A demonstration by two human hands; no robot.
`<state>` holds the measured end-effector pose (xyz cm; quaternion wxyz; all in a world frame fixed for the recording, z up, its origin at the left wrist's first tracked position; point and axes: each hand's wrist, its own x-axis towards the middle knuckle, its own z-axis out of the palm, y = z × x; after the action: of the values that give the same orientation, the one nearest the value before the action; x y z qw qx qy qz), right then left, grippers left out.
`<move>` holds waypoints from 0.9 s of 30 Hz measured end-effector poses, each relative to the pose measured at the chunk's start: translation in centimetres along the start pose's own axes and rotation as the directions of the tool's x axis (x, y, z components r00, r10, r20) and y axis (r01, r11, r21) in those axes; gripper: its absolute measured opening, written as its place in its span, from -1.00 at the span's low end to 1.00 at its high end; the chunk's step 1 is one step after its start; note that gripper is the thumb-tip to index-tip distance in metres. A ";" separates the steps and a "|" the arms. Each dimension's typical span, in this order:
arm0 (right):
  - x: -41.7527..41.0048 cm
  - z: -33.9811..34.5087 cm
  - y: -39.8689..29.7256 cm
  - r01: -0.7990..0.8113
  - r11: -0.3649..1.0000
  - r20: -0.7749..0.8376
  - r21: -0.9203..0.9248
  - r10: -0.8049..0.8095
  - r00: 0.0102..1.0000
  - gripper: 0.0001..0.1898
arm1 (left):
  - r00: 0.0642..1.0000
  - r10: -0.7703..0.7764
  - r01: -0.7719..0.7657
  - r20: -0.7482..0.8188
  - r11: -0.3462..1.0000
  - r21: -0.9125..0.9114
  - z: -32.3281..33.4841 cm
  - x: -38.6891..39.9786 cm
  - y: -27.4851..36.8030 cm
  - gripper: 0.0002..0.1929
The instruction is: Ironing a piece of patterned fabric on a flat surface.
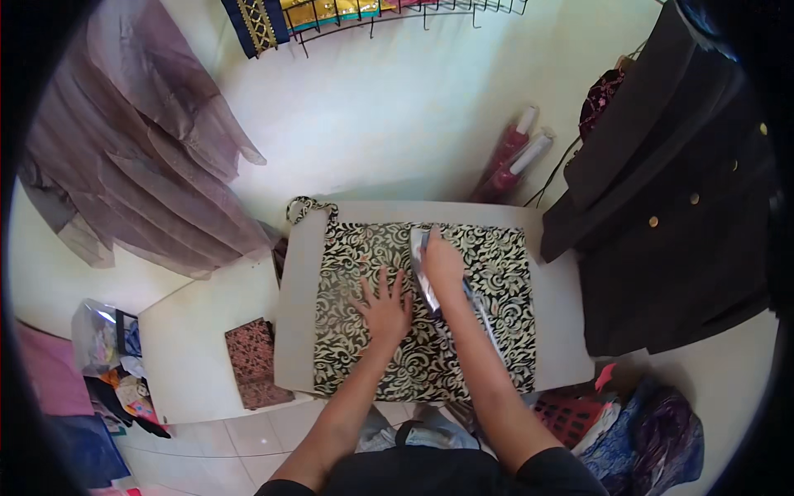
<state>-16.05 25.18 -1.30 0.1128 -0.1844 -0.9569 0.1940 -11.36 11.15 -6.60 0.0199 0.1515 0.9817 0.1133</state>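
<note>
A black-and-cream floral fabric (pixel 496 266) lies flat over the pale ironing surface (pixel 558 322) in front of me. My right hand (pixel 442 263) grips a clothes iron (pixel 425 279), which rests on the fabric right of its middle. Its soleplate and most of its handle are hidden under the hand and forearm. To the left, my left hand (pixel 388 313) presses flat on the fabric with its fingers spread, holding nothing. A looped strap (pixel 304 208) of the same print sits at the surface's far left corner.
A folded brown patterned cloth (pixel 251 366) lies on the white table (pixel 192 347) at left. Mauve garments (pixel 155 155) hang at left and a dark buttoned coat (pixel 670 248) at right. Wrapped rolls (pixel 508 161) lean on the wall. A red basket (pixel 567 418) stands low at right.
</note>
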 end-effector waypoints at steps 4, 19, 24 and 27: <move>0.6 0.3 -0.7 0.021 1.000 -0.069 -0.023 -0.022 0.997 -0.62 | 0.987 0.140 -0.139 -0.081 0.990 0.018 0.7 0.6 -1.9 -0.45; -4.5 2.8 -9.2 -0.141 0.990 -0.038 -0.029 0.140 0.989 -0.63 | 0.937 0.314 -0.326 -0.152 0.944 -0.058 -2.1 8.5 -14.2 -0.49; 2.1 4.5 -9.3 -0.108 0.994 -0.147 -0.031 0.102 0.984 -0.62 | 0.932 0.330 -0.341 -0.153 0.938 -0.057 -2.5 11.0 -14.6 -0.50; 0.4 5.4 -9.7 -0.111 0.993 -0.166 -0.028 0.105 0.980 -0.63 | 0.936 0.332 -0.340 -0.117 0.938 -0.067 -2.4 10.3 -15.3 -0.47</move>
<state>-21.03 15.22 -2.10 0.1774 -0.2535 -0.9363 0.1661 -25.83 -0.43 -7.80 -0.0442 0.3100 0.9353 0.1649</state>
